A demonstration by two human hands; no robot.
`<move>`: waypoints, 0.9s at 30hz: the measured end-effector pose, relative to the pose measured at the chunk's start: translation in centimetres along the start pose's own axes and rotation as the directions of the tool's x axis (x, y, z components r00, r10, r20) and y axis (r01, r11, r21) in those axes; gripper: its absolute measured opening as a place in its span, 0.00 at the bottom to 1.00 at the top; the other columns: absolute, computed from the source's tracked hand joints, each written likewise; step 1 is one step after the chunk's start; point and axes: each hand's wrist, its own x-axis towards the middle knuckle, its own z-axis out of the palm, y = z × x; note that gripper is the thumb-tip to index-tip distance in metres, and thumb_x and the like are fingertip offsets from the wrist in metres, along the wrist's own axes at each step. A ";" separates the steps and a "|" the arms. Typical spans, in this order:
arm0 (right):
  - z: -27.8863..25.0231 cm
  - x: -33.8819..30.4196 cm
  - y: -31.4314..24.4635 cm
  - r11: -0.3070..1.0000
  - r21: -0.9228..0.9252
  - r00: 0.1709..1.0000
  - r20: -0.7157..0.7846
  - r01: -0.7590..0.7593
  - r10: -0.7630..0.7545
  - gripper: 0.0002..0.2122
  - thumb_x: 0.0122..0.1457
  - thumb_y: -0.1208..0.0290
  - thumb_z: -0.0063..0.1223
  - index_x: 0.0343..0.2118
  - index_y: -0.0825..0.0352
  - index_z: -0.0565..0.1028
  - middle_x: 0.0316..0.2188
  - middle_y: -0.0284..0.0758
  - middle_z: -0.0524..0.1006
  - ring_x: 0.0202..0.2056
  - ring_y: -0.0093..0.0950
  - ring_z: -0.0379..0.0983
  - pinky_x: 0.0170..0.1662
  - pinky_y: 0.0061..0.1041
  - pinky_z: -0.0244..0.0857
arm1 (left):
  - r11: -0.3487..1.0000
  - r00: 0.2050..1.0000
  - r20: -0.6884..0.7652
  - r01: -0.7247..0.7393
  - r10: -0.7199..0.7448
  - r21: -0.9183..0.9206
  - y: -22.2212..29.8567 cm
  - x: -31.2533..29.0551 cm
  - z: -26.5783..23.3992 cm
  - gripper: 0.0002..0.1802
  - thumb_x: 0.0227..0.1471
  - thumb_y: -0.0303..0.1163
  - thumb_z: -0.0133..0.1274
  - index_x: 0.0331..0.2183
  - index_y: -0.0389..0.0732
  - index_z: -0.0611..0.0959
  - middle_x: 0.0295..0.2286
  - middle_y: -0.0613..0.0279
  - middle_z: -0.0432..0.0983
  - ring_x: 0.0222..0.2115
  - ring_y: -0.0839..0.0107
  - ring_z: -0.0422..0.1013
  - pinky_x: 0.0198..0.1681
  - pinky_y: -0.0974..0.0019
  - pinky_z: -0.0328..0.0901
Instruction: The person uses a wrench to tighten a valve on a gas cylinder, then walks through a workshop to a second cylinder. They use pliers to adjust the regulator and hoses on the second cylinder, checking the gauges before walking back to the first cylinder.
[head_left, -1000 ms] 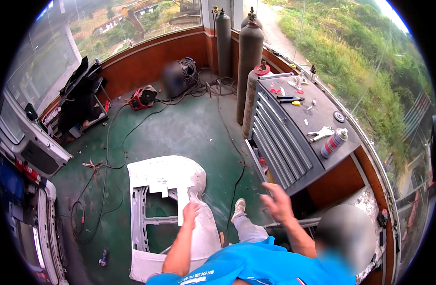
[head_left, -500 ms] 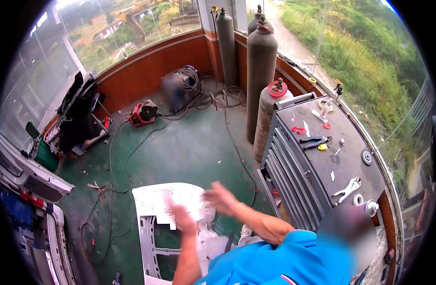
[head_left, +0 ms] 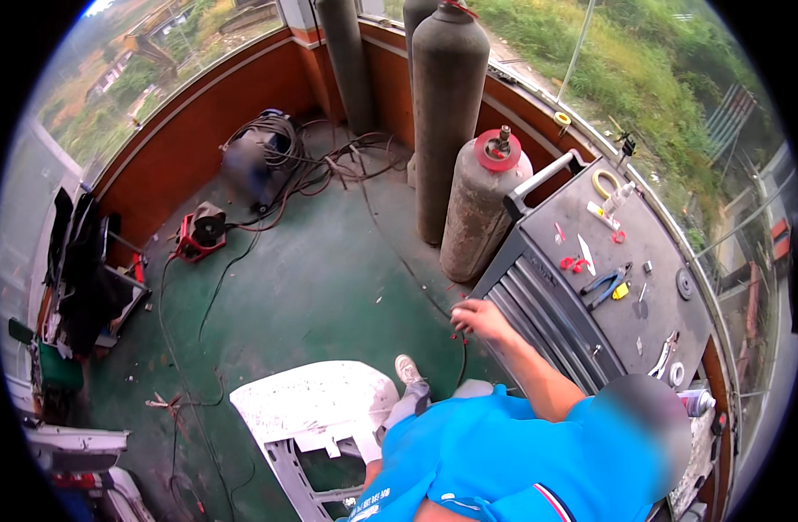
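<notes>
Neither of my hands shows. A white sheet-metal vehicle panel [head_left: 312, 396] with cut-out openings lies low in the middle, over the green floor. Beside it, close on the right, leans a person in a blue shirt [head_left: 512, 452]. One bare forearm of this person reaches out, and the hand [head_left: 476, 317] is raised with loosely bent fingers, in front of the tool cabinet [head_left: 556, 322]. I see nothing in that hand. A small patch of skin [head_left: 373, 472] shows between panel and shirt; whose it is I cannot tell.
Pliers [head_left: 606, 283], tape [head_left: 605, 183] and small parts lie on the cabinet top. Gas cylinders [head_left: 451, 113] stand behind it. Cables [head_left: 347, 165] and a red-framed reel [head_left: 201, 230] lie on the floor. At far left stands a cart with dark cloth [head_left: 90, 287].
The view has shifted, so the room sits differently in the picture. The other person's two hands were over the panel; one is now further right, away from it.
</notes>
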 end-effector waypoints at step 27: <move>-22.9 25.9 -18.3 0.772 -0.358 0.459 -0.883 -0.526 -0.097 0.32 0.53 0.60 0.60 0.60 0.67 0.63 0.53 0.48 0.71 0.55 0.46 0.69 0.55 0.42 0.65 | 0.625 0.913 0.162 0.377 -0.373 -0.683 7.3 33.4 -47.3 0.22 0.59 0.35 0.49 0.49 0.28 0.77 0.41 0.45 0.79 0.39 0.55 0.77 0.41 0.55 0.71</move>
